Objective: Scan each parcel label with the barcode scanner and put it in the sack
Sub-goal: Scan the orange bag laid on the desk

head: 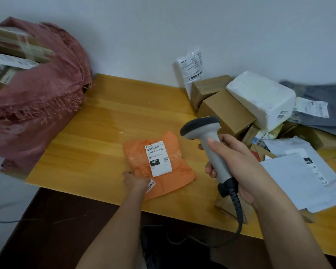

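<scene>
Scanner (208, 144) gripped in my right hand (239, 164), fingers wrapped round handle; left hand (136, 181) pins orange parcel (159, 164) mid-frame, finger pose unclear. Aim head squarely at label (158, 158) barcode.

left hand (135, 181) fingers lie blurred at the orange parcel (159, 164) edge, can't tell if they grip or just touch; small sticker (151, 185) partly under the wrist, print unreadable; label (158, 158) fine print too small; sack (37, 90) cut off by left edge, boxes inside (17, 47) blurred; grey bag (326, 105) cut by right edge; scanner (209, 144) cable (239, 216) runs into dark under table (97, 121); scanner window faces away.
</scene>
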Demonstrator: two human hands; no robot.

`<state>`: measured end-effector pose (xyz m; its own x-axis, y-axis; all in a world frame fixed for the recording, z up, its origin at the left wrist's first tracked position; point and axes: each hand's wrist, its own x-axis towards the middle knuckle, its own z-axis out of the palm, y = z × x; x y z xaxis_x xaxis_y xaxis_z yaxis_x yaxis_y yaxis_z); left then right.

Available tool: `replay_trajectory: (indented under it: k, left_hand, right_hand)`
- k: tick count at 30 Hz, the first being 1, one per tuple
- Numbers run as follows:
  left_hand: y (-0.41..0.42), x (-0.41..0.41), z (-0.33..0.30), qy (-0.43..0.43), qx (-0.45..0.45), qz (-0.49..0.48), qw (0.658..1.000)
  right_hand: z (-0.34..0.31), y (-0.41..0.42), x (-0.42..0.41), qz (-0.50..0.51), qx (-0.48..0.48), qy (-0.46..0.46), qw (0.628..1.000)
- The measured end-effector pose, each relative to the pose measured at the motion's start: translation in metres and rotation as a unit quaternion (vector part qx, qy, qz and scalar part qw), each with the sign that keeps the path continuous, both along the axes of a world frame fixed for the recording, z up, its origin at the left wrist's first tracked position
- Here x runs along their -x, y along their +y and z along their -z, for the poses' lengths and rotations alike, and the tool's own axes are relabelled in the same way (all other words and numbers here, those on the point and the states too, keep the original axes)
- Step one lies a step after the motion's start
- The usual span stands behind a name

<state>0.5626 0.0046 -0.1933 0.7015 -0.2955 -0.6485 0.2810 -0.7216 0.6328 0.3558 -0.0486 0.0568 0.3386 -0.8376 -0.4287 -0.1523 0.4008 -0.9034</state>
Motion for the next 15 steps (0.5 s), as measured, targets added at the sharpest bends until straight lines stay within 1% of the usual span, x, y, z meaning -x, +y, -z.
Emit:
replay_trajectory:
  k: [2, 5, 7, 11, 13, 15]
  left_hand:
    - [-0.003, -0.004, 0.002, 0.023, 0.036, 0.003, 0.999]
    - [-0.011, -0.017, -0.016, 0.016, 0.103, 0.009, 0.994]
    - [-0.016, -0.034, -0.037, -0.028, 0.147, 0.045, 0.988]
    - [-0.027, -0.089, -0.083, -0.166, 0.21, 0.107, 0.958]
    - [-0.03, -0.116, -0.112, -0.233, 0.233, 0.099, 0.939]
    - [-0.032, -0.139, -0.141, -0.28, 0.256, 0.066, 0.923]
  right_hand:
    - [0.0, -0.002, -0.009, 0.015, 0.002, 0.001, 1.0]
    - [-0.005, -0.005, -0.028, 0.027, 0.006, -0.008, 1.0]
    - [-0.011, -0.007, -0.044, 0.029, 0.009, -0.022, 0.999]
    - [-0.027, -0.009, -0.082, 0.021, 0.021, -0.079, 0.996]
    - [-0.037, -0.008, -0.101, 0.017, 0.026, -0.116, 0.993]
    - [-0.045, -0.008, -0.116, 0.012, 0.036, -0.143, 0.989]
